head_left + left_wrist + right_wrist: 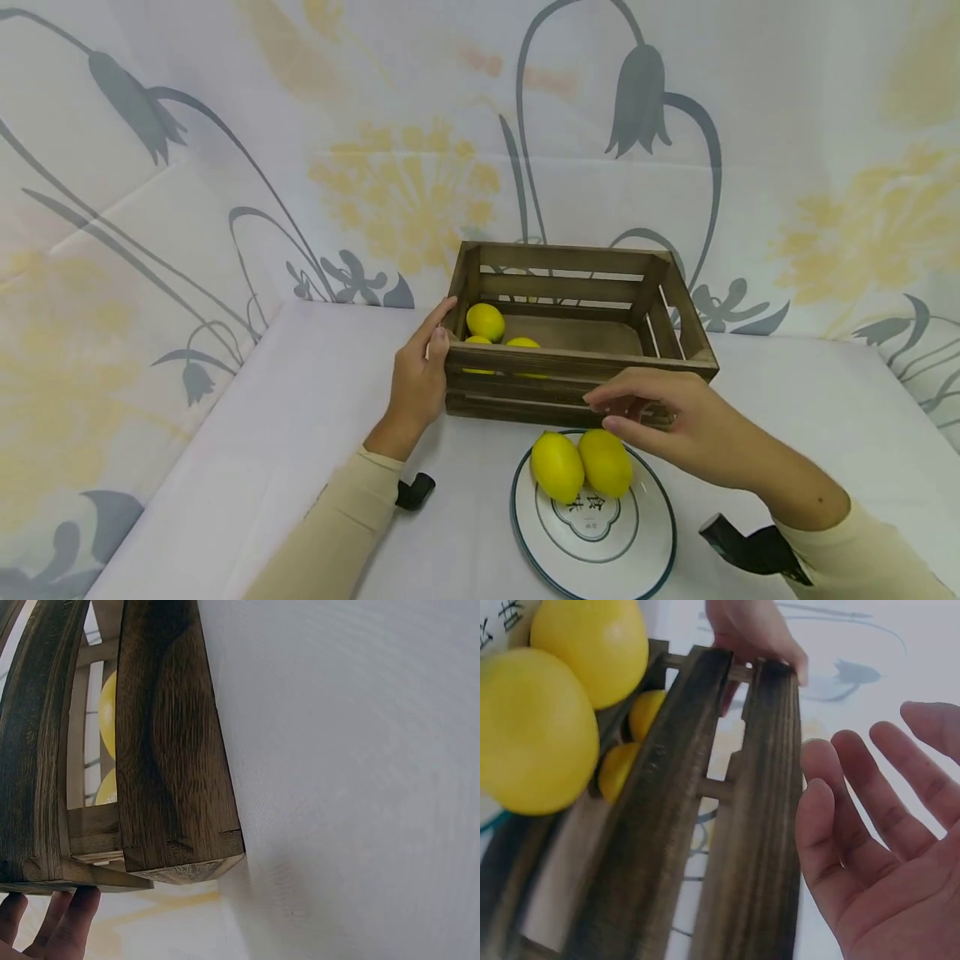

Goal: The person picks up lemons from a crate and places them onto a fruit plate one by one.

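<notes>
A brown slatted wooden crate (577,362) stands on the table, with three yellow lemons (486,322) visible in its left part. My left hand (422,379) rests against the crate's left end; in the left wrist view its fingers (73,922) touch the end of a slat. My right hand (667,421) hovers in front of the crate, over the far right side of a white plate (592,575). Its fingers are loosely bent and hold nothing, as the right wrist view also shows. Two lemons (557,468) lie side by side on the plate, just left of that hand.
A white cloth (465,517) covers the table. Behind the crate rises a flower-patterned cloth backdrop (420,100). Black devices (750,546) are worn at both wrists. The plate stands close to the crate's front side.
</notes>
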`<state>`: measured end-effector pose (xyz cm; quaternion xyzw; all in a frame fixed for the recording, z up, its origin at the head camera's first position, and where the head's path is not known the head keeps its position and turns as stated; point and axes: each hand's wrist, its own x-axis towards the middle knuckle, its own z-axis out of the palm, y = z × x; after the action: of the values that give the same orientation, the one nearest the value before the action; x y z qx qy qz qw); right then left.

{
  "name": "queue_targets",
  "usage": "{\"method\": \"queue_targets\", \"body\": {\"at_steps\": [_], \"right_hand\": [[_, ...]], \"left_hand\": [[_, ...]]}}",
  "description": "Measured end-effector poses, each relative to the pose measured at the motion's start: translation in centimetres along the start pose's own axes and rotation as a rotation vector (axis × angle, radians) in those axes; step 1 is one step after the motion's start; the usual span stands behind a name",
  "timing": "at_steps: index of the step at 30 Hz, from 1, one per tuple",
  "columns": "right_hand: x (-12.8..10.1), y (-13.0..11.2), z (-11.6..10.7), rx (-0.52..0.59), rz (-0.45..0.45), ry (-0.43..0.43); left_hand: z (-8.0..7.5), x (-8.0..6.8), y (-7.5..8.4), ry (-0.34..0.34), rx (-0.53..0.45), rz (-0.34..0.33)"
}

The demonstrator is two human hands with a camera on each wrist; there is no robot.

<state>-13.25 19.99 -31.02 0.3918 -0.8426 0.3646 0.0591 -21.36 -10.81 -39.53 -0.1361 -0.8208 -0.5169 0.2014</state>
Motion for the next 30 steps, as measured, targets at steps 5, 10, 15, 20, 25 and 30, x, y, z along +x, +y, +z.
{"method": "queue_targets", "body": {"at_steps": [5, 10, 15, 20, 25, 30], "right_hand": [[1.3, -0.5, -1.3, -0.038, -0.046, -0.017], [3.4, -0.8, -2.7, -0.086, -0.061, -0.034], [5.0, -0.8, -4.2, -0.12, -0.045, -0.055], [6.2, -0.6, -5.3, -0.164, -0.013, -0.076], [7.5, -0.4, -5.8, -0.156, 0.045, -0.115], [9.1, -0.1, -6.4, -0.102, 0.126, -0.163]], "left_hand": [[-0.1, 0.1, 0.0, -0.002, 0.004, 0.007], [-0.2, 0.0, 0.1, 0.002, 0.005, -0.013], [0.0, 0.0, 0.0, 0.005, -0.006, -0.007], [0.2, 0.2, 0.0, 0.007, -0.007, -0.002], [0.2, -0.1, -0.2, 0.003, -0.006, -0.02], [0.1, -0.1, -0.2, 0.004, -0.004, -0.018]]}}
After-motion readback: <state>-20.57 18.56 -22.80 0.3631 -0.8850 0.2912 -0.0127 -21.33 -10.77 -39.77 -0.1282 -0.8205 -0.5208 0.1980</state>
